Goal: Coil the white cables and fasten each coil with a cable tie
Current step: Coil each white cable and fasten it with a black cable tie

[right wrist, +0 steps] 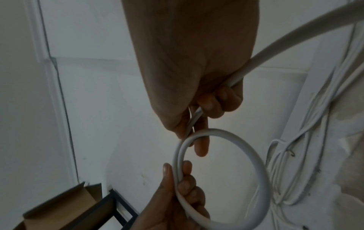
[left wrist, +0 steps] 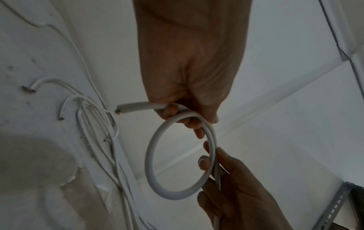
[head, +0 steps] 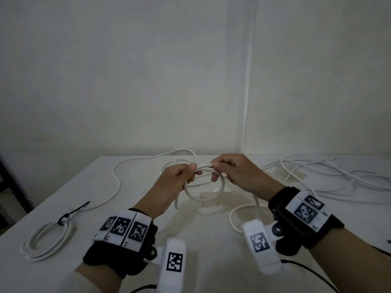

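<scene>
Both hands hold a small loop of white cable (head: pixel 202 198) above the white table (head: pixel 69 187). My left hand (head: pixel 191 172) grips the loop's top left, and the short cut end (head: pixel 176 205) hangs below it. My right hand (head: pixel 214 169) pinches the two strands at the top right; the cable's tail (head: pixel 257 203) runs under that wrist. In the left wrist view the left fingers (left wrist: pixel 177 113) curl round the loop (left wrist: pixel 150 155) and the cut end (left wrist: pixel 126 108) sticks out. The right wrist view shows the right fingers (right wrist: pixel 202 140) on the loop (right wrist: pixel 256 163).
A finished white coil (head: pixel 44 242) bound by a black cable tie (head: pixel 73 211) lies at the table's front left. Loose white cables (head: pixel 321 178) pile up at the right, and another (head: pixel 118 178) snakes across the back left. A cardboard box (right wrist: pixel 59 208) sits beyond the table's edge.
</scene>
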`<state>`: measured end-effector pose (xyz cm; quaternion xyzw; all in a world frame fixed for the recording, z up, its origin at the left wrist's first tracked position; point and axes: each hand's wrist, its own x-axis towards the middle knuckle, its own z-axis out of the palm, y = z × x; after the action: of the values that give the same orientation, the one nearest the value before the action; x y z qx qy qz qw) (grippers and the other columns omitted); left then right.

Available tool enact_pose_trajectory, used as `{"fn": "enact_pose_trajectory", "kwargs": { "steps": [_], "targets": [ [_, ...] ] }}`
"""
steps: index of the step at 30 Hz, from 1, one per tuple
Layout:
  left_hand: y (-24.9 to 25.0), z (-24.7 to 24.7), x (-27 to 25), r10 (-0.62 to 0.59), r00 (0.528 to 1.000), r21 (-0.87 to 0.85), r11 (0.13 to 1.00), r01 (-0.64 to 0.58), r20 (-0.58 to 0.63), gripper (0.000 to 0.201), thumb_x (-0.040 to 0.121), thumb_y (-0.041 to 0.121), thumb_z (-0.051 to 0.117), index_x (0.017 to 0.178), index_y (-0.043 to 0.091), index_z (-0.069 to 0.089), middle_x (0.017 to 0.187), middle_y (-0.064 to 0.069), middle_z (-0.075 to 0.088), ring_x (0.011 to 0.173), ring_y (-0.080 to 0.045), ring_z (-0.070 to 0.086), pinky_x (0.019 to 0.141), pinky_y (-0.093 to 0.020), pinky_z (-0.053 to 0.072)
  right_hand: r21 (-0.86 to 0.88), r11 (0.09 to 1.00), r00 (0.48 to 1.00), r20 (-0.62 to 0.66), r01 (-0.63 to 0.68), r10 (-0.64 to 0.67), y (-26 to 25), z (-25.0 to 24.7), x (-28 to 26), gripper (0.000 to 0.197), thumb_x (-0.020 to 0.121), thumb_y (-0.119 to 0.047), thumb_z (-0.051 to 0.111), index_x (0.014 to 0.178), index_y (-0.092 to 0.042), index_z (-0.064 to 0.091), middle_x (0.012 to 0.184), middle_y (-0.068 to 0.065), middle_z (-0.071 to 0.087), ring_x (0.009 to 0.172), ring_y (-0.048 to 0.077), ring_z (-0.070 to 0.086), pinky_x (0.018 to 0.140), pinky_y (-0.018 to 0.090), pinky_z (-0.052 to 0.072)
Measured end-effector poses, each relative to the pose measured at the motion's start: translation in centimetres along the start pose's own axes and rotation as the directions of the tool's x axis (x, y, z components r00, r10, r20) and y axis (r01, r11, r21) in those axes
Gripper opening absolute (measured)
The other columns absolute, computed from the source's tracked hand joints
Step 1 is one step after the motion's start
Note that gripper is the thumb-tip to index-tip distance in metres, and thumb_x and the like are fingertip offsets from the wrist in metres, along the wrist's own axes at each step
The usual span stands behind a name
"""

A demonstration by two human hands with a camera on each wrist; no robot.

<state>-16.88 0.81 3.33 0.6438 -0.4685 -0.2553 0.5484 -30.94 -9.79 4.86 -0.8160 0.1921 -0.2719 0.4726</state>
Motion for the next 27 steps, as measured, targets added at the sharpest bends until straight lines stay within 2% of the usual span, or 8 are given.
{"fn": "enact_pose_trajectory", "kwargs": {
  "steps": [2, 6, 9, 13, 17, 21, 25, 27],
  "targets": [
    [0.1, 0.0, 0.1, -0.014, 1.0, 0.027, 1.0, 0.015, -0.023, 0.043, 0.095, 0.025, 0.045, 0.095, -0.014, 0.063, 0.049, 0.018, 0.057, 0.05, 0.011, 0.05, 0.052, -0.005, 0.035, -0.027, 1.0, 1.0, -0.006, 0.009, -0.009, 0.1, 0.1, -0.2, 0.026, 0.095, -0.016, 0.047, 0.074, -0.014, 0.062, 0.064, -0.004, 0.063, 0.038, -0.001, 0.041, 0.046, 0.008, 0.031],
    [0.2, 0.0, 0.1, 0.026, 0.997, 0.139, 0.99, -0.015, -0.074, 0.027, 0.092, 0.026, 0.054, 0.07, 0.015, 0.066, 0.06, 0.009, 0.056, 0.049, 0.005, 0.05, 0.051, -0.004, 0.036, -0.072, 0.997, 1.0, 0.009, -0.006, 0.007, 0.4, 0.0, -0.5, 0.026, 0.095, -0.016, 0.048, 0.072, -0.015, 0.061, 0.042, -0.016, 0.056, 0.035, 0.003, 0.033, 0.041, 0.008, 0.026],
    [0.3, 0.2, 0.1, 0.04, 0.995, 0.176, 0.984, -0.023, -0.096, 0.026, 0.091, 0.026, 0.055, 0.08, 0.008, 0.07, 0.067, 0.008, 0.06, 0.053, 0.009, 0.052, 0.054, -0.004, 0.038, -0.08, 0.997, 1.0, -0.024, -0.008, 0.006, 0.5, 0.1, -0.5, 0.025, 0.095, -0.015, 0.049, 0.073, -0.012, 0.06, 0.039, -0.018, 0.053, 0.035, 0.001, 0.038, 0.042, 0.007, 0.028],
    [0.7, -0.1, 0.1, -0.028, 0.995, 0.123, 0.992, 0.039, -0.092, 0.033, 0.095, 0.021, 0.046, 0.084, 0.0, 0.068, 0.07, -0.001, 0.059, 0.058, -0.002, 0.052, 0.058, -0.008, 0.044, -0.097, 0.995, 0.99, -0.137, 0.0, -0.013, 1.1, 0.0, -0.1, 0.03, 0.093, -0.015, 0.051, 0.064, -0.015, 0.059, 0.043, -0.016, 0.056, 0.038, -0.001, 0.042, 0.045, 0.007, 0.03],
    [1.1, -1.4, 0.0, -0.143, 0.99, 0.031, 0.989, 0.143, 0.012, 0.024, 0.093, 0.009, 0.05, 0.095, -0.009, 0.066, 0.07, -0.007, 0.061, 0.065, -0.014, 0.06, 0.074, -0.022, 0.055, -0.072, 0.997, 0.977, -0.213, -0.017, 0.001, 1.9, -0.8, -0.1, 0.029, 0.092, -0.014, 0.053, 0.064, -0.017, 0.058, 0.05, -0.008, 0.058, 0.038, 0.0, 0.042, 0.044, 0.007, 0.031],
    [1.0, -1.5, -0.4, -0.193, 0.979, -0.182, 0.962, 0.203, 0.068, 0.008, 0.086, 0.003, 0.057, 0.088, 0.001, 0.065, 0.068, -0.002, 0.066, 0.06, -0.008, 0.064, 0.064, -0.018, 0.056, -0.066, 0.997, 0.967, -0.255, -0.028, 0.01, 2.1, -0.8, -0.1, 0.026, 0.092, -0.015, 0.053, 0.066, -0.016, 0.058, 0.057, -0.005, 0.061, 0.04, -0.003, 0.047, 0.046, 0.006, 0.033],
    [0.1, 0.1, -0.9, -0.22, 0.974, -0.302, 0.926, 0.226, 0.053, 0.009, 0.085, 0.013, 0.059, 0.076, 0.014, 0.058, 0.077, 0.0, 0.059, 0.075, -0.01, 0.054, 0.071, -0.023, 0.047, -0.031, 1.0, 0.959, -0.284, -0.004, -0.005, 2.0, -0.7, -0.2, 0.026, 0.092, -0.014, 0.053, 0.066, -0.017, 0.057, 0.056, -0.004, 0.061, 0.038, -0.002, 0.045, 0.045, 0.007, 0.033],
    [-0.1, 0.8, -0.9, -0.219, 0.974, -0.374, 0.899, 0.227, 0.064, 0.01, 0.086, 0.013, 0.056, 0.077, 0.013, 0.053, 0.082, -0.003, 0.059, 0.078, -0.012, 0.056, 0.07, -0.027, 0.052, -0.017, 1.0, 0.958, -0.287, -0.007, 0.002, 2.1, -0.8, -0.3, 0.025, 0.092, -0.014, 0.054, 0.067, -0.018, 0.057, 0.052, -0.007, 0.06, 0.038, 0.0, 0.042, 0.046, 0.009, 0.033]
  ]
}}
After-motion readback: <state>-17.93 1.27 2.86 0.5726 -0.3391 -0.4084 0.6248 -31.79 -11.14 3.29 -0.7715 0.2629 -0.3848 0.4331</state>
